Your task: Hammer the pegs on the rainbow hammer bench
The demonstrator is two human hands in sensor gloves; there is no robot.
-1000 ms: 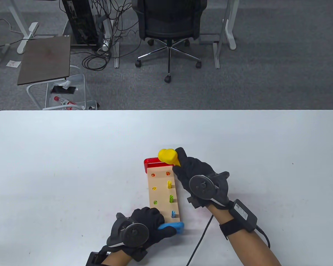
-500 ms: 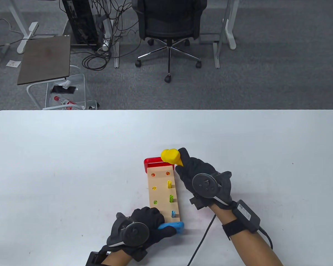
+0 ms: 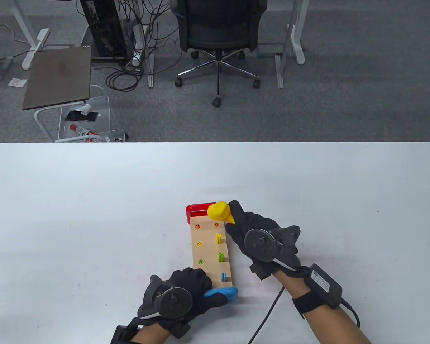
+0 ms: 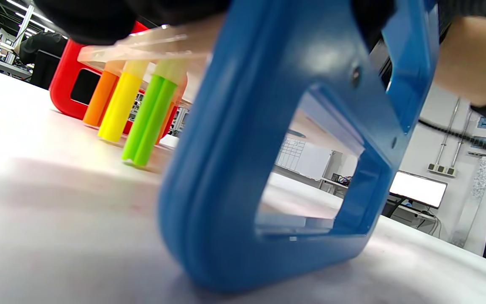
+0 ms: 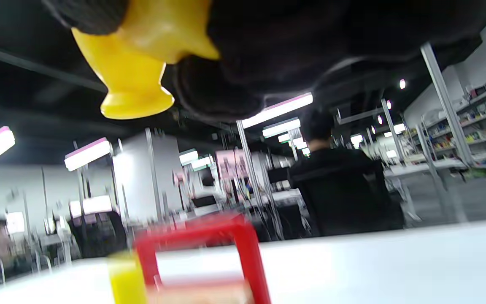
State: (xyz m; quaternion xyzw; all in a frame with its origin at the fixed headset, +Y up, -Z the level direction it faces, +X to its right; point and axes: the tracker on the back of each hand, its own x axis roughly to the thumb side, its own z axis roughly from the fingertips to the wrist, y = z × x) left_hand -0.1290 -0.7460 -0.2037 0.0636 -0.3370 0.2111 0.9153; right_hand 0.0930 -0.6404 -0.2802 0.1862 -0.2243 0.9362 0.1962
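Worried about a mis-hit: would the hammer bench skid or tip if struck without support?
The hammer bench probably skids easily: plastic end frames on a smooth white table. Likely light, hence the left hand gripping its blue end. Tipping seems unlikely; it sits long and low.

My table view looks steeply down from above, the white table (image 3: pixel 93 215) filling the lower frame and office floor the upper. My left wrist view sits almost at tabletop level, very near the bench's blue plastic end frame (image 4: pixel 243 169). My right wrist view faces outward, low. All three share the bench's red plastic end frame (image 3: pixel 197 209) (image 4: pixel 68 84) (image 5: pixel 243 245).
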